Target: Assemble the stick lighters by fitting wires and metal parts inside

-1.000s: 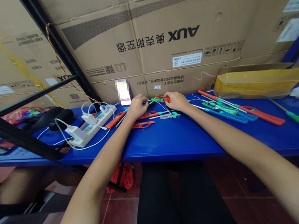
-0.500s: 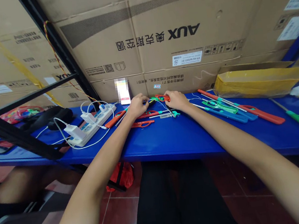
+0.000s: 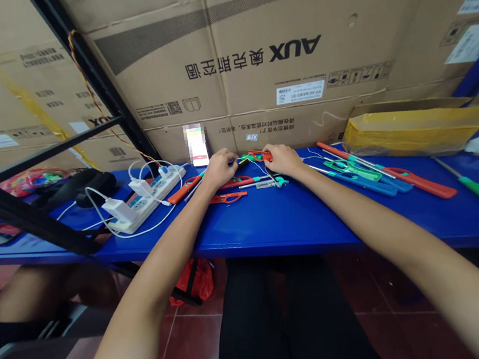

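My left hand (image 3: 221,168) rests near the back of the blue table, fingers bent over small dark and green parts; what its fingertips hold is too small to make out. Just right of it, my right hand (image 3: 284,160) is closed on a red plastic piece (image 3: 259,155). Green parts (image 3: 245,158) and thin white wires lie between the hands. Below them are a red lighter body (image 3: 242,181), a red half-shell (image 3: 228,197) and a grey piece (image 3: 266,185). An orange-red lighter (image 3: 185,190) lies beside my left wrist.
A white power strip (image 3: 148,198) with plugs and cables stands left, a lit phone (image 3: 197,145) behind. Blue, red and green lighter parts (image 3: 354,170) lie right, before a yellow-taped box (image 3: 415,130). Big cartons (image 3: 236,25) back the table (image 3: 273,228). Another person's leg (image 3: 36,291) shows lower left.
Both hands stay almost in place. The small green part between them has shifted slightly, toward my left fingertips.
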`<state>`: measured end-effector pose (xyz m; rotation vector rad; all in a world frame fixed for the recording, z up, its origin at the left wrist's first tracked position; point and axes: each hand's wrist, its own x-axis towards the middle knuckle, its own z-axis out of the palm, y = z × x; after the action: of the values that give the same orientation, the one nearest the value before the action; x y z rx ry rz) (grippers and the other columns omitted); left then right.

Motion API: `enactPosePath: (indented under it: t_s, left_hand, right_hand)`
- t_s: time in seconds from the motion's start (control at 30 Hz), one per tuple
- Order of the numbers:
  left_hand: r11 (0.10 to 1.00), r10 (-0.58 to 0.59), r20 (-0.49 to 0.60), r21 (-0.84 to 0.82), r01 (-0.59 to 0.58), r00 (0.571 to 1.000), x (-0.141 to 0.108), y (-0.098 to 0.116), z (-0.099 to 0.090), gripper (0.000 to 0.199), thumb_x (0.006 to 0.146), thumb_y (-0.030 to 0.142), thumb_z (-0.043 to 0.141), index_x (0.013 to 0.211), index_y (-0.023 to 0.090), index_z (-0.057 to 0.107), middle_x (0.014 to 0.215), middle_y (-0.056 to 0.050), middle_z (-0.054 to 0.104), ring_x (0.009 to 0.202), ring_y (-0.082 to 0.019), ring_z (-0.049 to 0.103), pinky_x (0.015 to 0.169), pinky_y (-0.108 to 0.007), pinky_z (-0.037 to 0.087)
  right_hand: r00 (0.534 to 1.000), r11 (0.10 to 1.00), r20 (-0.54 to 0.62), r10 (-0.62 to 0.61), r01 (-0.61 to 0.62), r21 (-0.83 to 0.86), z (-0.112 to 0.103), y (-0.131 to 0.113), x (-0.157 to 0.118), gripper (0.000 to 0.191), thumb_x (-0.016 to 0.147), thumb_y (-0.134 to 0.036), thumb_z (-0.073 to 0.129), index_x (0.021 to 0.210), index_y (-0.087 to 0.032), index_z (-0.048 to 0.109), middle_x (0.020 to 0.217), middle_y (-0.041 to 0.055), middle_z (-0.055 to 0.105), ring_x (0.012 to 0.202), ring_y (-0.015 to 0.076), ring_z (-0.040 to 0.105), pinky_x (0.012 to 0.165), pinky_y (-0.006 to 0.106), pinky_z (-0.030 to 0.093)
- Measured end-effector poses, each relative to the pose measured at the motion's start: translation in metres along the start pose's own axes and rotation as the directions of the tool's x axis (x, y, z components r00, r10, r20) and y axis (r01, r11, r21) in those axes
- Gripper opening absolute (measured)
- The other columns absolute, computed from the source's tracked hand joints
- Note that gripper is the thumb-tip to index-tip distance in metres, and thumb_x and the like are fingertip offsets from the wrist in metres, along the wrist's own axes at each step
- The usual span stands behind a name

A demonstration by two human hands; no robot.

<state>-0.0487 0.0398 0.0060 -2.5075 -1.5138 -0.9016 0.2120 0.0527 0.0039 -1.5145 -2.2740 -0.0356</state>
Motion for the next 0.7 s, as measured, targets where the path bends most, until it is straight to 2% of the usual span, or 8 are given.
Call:
enactPosePath:
  t_s: [0.17, 0.5, 0.7]
  left_hand:
    - [1.0, 0.002, 0.005, 0.008, -0.002, 1.0, -0.0003, 0.0002, -0.0006, 0.025, 0.097, 0.015, 0.063, 0.109, 0.019, 0.085, 0.109, -0.012, 0.075, 0.099, -0.027, 0.072, 0.095, -0.04, 0.057]
    - [1.0, -0.004, -0.025, 0.0, 0.004, 1.0, -0.0007, -0.0015, 0.0002, 0.026, 0.098, 0.017, 0.063, 0.108, 0.019, 0.086, 0.099, -0.011, 0.072, 0.093, -0.025, 0.07, 0.091, -0.04, 0.059]
    - [1.0, 0.003, -0.017, 0.005, -0.003, 1.0, -0.0009, -0.0012, 0.0015, 0.025, 0.098, 0.015, 0.063, 0.108, 0.019, 0.085, 0.104, -0.011, 0.074, 0.094, -0.025, 0.07, 0.093, -0.039, 0.058]
  right_hand:
    - [1.0, 1.0, 0.013, -0.005, 0.005, 0.002, -0.0014, -0.0006, -0.0004, 0.038, 0.099, -0.025, 0.064, 0.137, -0.022, 0.073, 0.126, 0.015, 0.082, 0.111, 0.0356, 0.077, 0.094, 0.041, 0.057]
    - [1.0, 1.0, 0.026, -0.011, 0.011, -0.01, -0.0035, -0.0022, -0.0015, 0.041, 0.1, -0.026, 0.065, 0.14, -0.021, 0.072, 0.131, 0.0166, 0.081, 0.113, 0.0363, 0.077, 0.093, 0.042, 0.057]
    - [1.0, 1.0, 0.014, -0.013, 0.013, -0.01, -0.0034, -0.0009, -0.0017, 0.041, 0.1, -0.026, 0.064, 0.14, -0.021, 0.072, 0.131, 0.0161, 0.081, 0.114, 0.0368, 0.077, 0.094, 0.043, 0.057]
